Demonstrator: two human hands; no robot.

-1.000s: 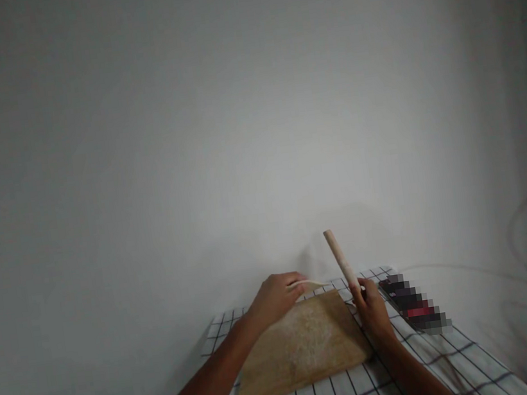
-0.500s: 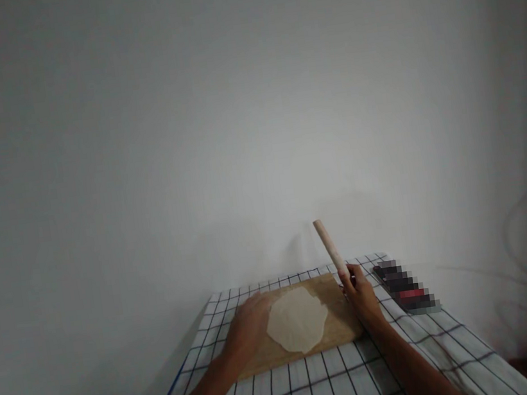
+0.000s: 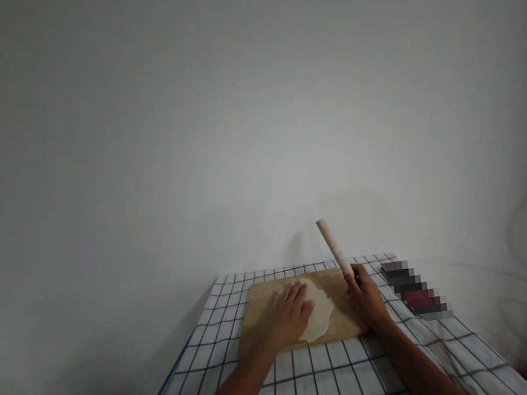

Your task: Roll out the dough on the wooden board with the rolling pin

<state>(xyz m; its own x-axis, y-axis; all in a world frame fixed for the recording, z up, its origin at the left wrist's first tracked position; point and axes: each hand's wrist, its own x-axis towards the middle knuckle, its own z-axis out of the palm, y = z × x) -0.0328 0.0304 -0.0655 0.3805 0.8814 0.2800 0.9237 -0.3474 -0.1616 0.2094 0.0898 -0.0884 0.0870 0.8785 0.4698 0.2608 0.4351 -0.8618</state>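
A white tablecloth (image 3: 312, 385) with dark grid lines carries a rectangular light-brown wooden board (image 3: 258, 302). On it lies a thin cream-coloured dough sheet (image 3: 322, 313). The left hand (image 3: 286, 317) covers its left part, fingers slightly spread; the right hand (image 3: 366, 294) curls its fingers around a pale wooden rolling pin (image 3: 333, 246).

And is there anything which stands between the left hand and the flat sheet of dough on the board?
Nothing visible does: the left hand lies over the left part of the dough sheet. The rolling pin, tilted up in the right hand, is off to the right.
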